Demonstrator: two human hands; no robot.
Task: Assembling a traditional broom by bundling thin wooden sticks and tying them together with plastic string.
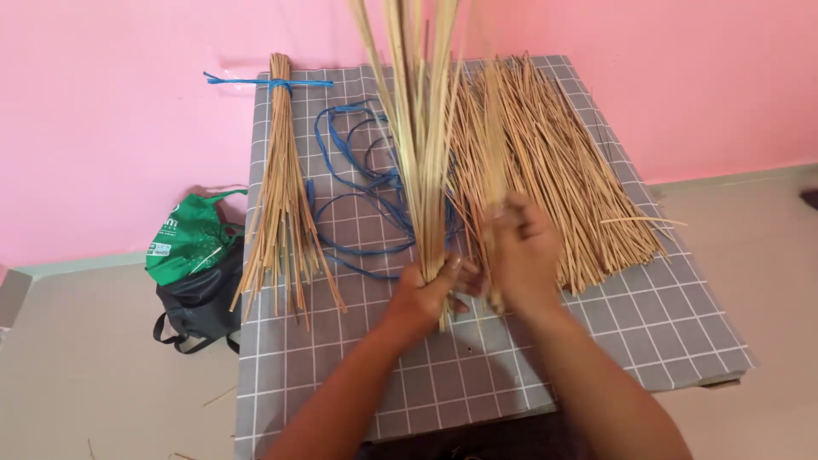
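Stick bundle held upright
Left hand (423, 294) clenches stick bundle (422, 128) base; blurred right hand (520, 255) pinches adjacent sticks, axis vertical.

Grey checked table (648, 332): tied stick bundle (279, 213), blue cord (358, 183), loose sticks (554, 179)

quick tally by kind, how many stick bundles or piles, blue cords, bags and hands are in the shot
stick bundles or piles: 3 (tied bundle, loose pile, upright bunch gripped by the left hand)
blue cord tangles: 1
bags: 2 (green bag, black bag)
hands: 2 (left, and right hand)
total: 8
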